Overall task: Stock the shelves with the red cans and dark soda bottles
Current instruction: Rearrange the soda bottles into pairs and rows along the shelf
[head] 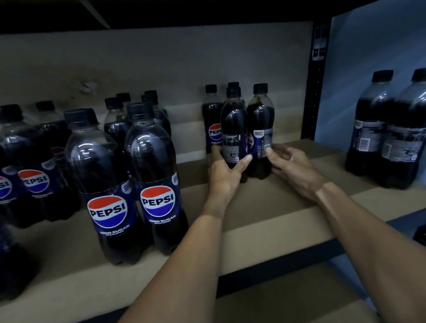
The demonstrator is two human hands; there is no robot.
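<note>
Four soda bottles in the middle bunch on the shelf (pixel 258 208). My left hand (pixel 225 170) is wrapped around the front bottle (pixel 233 126), thumb across its label, and it's standing upright on the board. My right hand (pixel 290 165) is loose with fingers half curled, only the thumb tip touching the neighbour bottle (pixel 261 120) just beside it. The back pair (pixel 212 117) sits behind those. On the left are two near bottles (pixel 97 166), plus a crowd (pixel 23 145) too overlapped to count. A far-right pair (pixel 401 128) stands well apart.

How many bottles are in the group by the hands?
4: left bottle in left hand; right bottle at right hand; logo bottle behind left; rear bottle, mostly hidden. More may hide.
</note>
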